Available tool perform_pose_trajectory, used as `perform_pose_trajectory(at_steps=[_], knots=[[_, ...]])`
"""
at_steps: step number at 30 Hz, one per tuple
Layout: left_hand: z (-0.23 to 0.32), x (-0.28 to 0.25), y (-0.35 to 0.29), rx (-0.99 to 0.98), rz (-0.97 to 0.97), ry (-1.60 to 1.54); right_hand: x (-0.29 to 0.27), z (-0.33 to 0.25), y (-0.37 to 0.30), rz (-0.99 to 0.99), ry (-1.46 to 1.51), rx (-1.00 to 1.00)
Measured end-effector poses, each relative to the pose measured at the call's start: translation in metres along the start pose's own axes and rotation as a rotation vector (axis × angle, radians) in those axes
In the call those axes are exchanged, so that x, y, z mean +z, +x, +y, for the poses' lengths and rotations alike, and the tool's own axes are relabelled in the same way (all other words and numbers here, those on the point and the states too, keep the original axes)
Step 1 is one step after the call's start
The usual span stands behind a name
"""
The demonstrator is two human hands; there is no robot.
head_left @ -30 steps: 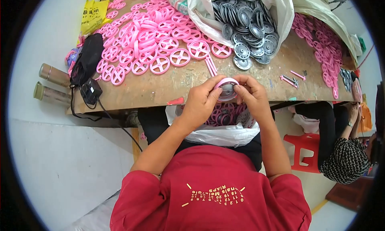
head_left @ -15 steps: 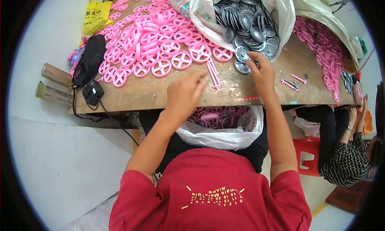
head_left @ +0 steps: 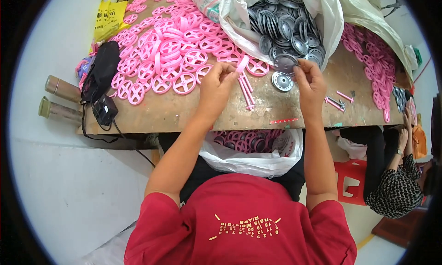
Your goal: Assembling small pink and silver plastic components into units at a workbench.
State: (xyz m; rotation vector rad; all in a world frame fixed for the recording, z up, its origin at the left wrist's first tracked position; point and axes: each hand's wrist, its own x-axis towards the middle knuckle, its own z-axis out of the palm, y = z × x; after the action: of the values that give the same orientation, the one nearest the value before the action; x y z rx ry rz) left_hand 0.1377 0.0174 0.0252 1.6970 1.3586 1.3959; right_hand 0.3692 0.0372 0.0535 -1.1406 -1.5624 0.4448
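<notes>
- Step in hand, as I judge it: gathering one part per hand, a pink wheel [head_left: 242, 65] and a grey disc [head_left: 285, 63], the two not yet joined.
- The left hand [head_left: 217, 84] is closed in a pinch, thumb and fingers on the wheel; the wheel juts from the fingertips, edge-on, near side of the sack [head_left: 334, 30] and toward its left.
- The right hand [head_left: 310, 81] is pinched closed on the disc's right edge; the disc, blurred, sticks out leftward from the grip, by the sack's near lip.
- Wheel and disc are apart, both on the sack's near side.
- A spare disc [head_left: 282, 81] lies flat on the table, just nearer than the sack; pink rods [head_left: 246, 93] lie nearer than the sack, to its left.
- Joining the pair would likely call for turning the wheel to face the disc, then lining up their centres.
</notes>
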Motion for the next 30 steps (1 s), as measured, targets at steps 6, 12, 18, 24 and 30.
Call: perform_pose_trajectory(at_steps=[6, 12, 18, 24, 30], knots=[[0.05, 0.017, -0.03, -0.45, -0.035, -0.828, 0.023, -0.026, -0.036, -0.202, 0.43, 0.3], [0.041, 0.019, -0.047, -0.227, -0.086, -0.541, 0.018, -0.035, -0.047, -0.324, 0.446, 0.33], [0.048, 0.023, -0.062, -0.292, -0.232, -0.582, 0.009, -0.036, -0.056, -0.313, 0.413, 0.43], [0.054, 0.029, -0.064, -0.364, -0.116, -0.59, 0.023, -0.032, -0.071, -0.177, 0.234, 0.255], [0.045, 0.002, -0.07, -0.532, -0.412, -0.596, 0.002, -0.036, -0.079, -0.308, 0.115, 0.189]])
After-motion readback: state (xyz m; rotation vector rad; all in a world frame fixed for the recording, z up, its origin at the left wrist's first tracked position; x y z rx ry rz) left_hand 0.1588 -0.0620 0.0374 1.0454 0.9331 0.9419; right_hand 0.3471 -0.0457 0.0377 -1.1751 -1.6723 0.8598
